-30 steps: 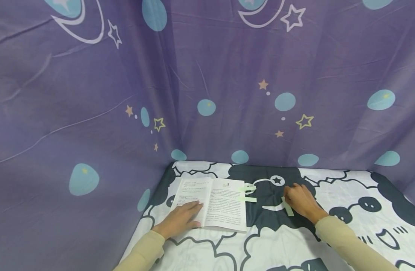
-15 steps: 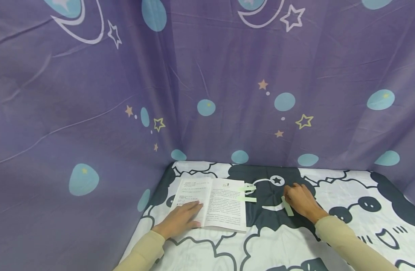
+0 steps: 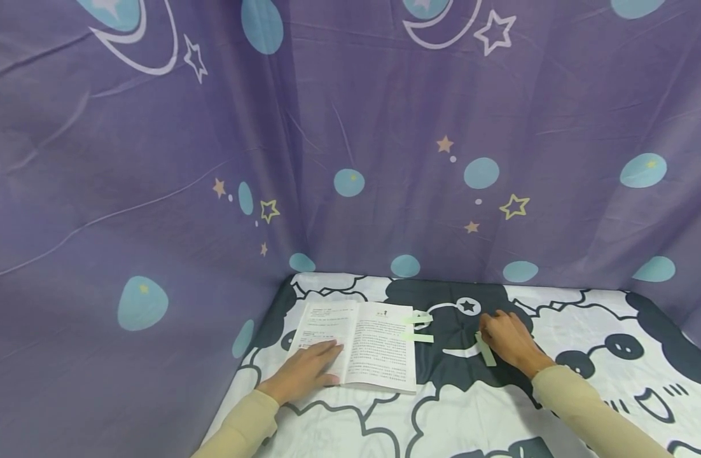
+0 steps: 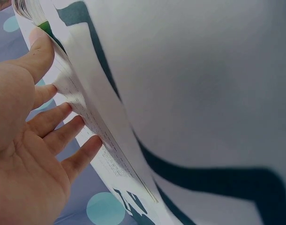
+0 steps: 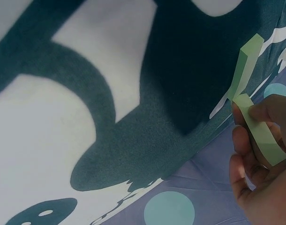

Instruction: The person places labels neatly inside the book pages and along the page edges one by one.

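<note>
An open book [image 3: 380, 346] with printed pages lies on the sheet, two pale green sticky strips [image 3: 423, 338] jutting from its right edge. My left hand [image 3: 306, 371] rests on the left page near the bottom, fingers extended; the left wrist view has its thumb [image 4: 39, 51] at the book's edge. To the right, my right hand [image 3: 511, 337] pinches a pale green sticky strip [image 5: 262, 133] between thumb and fingers. Another green piece [image 5: 245, 65], seemingly folded or thick, meets the fingertips. In the head view a green piece [image 3: 486, 350] shows beside that hand, which hides the pinched strip.
A white sheet [image 3: 465, 413] with dark cartoon sheep covers the surface beneath everything. Purple curtains [image 3: 385, 222] with moons, stars and blue ovals hang behind and on the left, meeting the sheet's far and left edges.
</note>
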Action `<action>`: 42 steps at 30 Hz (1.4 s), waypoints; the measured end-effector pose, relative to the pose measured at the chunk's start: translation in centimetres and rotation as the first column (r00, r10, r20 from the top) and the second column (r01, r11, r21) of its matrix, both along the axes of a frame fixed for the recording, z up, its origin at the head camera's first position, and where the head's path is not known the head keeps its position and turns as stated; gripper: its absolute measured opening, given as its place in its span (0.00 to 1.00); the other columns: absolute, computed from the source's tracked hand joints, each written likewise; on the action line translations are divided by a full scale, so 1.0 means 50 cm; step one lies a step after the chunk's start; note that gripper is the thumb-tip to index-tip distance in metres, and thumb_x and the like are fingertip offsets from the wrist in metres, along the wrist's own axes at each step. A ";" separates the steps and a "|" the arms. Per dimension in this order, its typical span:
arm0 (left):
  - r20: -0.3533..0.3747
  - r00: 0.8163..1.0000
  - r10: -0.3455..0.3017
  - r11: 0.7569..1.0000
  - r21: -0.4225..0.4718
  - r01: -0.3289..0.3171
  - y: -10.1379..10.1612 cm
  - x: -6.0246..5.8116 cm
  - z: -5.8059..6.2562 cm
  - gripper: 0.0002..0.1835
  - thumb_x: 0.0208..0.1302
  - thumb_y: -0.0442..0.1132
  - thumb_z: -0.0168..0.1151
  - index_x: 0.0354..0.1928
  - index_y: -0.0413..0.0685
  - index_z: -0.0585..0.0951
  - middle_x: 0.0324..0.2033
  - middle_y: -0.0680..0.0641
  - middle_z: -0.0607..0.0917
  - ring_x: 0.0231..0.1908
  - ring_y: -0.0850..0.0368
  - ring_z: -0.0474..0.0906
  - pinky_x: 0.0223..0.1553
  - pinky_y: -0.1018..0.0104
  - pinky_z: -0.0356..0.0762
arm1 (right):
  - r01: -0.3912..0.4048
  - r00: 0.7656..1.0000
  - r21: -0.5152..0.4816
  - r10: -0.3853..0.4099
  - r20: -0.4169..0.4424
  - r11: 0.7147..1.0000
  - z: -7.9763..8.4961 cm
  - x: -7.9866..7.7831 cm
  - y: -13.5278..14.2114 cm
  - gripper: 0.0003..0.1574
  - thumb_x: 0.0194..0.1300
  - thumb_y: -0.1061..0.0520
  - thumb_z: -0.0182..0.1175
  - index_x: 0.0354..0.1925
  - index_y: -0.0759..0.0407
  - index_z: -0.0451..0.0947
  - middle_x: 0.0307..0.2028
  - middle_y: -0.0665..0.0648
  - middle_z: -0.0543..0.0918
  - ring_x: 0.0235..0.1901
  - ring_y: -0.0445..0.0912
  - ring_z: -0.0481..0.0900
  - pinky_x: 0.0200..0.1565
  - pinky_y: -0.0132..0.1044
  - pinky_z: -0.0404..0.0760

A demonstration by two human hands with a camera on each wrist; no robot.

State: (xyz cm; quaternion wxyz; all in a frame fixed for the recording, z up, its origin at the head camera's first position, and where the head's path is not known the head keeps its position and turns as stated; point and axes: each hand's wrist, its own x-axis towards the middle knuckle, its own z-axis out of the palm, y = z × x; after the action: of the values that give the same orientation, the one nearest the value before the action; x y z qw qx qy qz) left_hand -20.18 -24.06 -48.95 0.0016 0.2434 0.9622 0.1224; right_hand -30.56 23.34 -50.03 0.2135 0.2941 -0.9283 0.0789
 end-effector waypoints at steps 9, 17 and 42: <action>0.033 0.999 0.022 1.000 0.003 -0.022 -0.001 -0.002 -0.005 0.39 0.69 0.57 0.63 0.76 0.47 0.68 0.74 0.41 0.68 0.73 0.41 0.64 0.71 0.38 0.65 | 0.043 0.998 -0.010 -0.043 0.041 0.999 -0.003 -0.002 -0.001 0.09 0.55 0.69 0.70 0.28 0.57 0.82 0.24 0.50 0.84 0.28 0.49 0.75 0.30 0.46 0.74; 0.027 0.999 0.018 1.000 0.007 -0.018 -0.001 -0.001 -0.005 0.39 0.69 0.56 0.64 0.76 0.46 0.68 0.74 0.40 0.68 0.73 0.41 0.64 0.71 0.38 0.65 | 0.051 0.997 -0.022 -0.049 0.061 0.998 -0.006 -0.003 0.002 0.09 0.55 0.69 0.71 0.29 0.57 0.82 0.24 0.49 0.84 0.27 0.48 0.74 0.33 0.50 0.77; 0.034 0.999 0.022 1.000 0.012 -0.023 0.001 -0.001 0.001 0.39 0.69 0.57 0.63 0.76 0.45 0.68 0.74 0.39 0.68 0.73 0.39 0.63 0.70 0.35 0.64 | -0.027 0.998 -0.179 0.015 -0.064 0.983 -0.018 0.008 0.005 0.08 0.52 0.69 0.76 0.30 0.60 0.88 0.28 0.52 0.88 0.27 0.48 0.77 0.27 0.42 0.77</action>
State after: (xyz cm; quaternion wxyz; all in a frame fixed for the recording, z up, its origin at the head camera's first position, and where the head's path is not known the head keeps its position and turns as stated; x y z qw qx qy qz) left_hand -20.24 -24.02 -48.93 0.0152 0.2305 0.9639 0.1326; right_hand -30.18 23.60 -50.93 0.2671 0.2857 -0.9071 0.1554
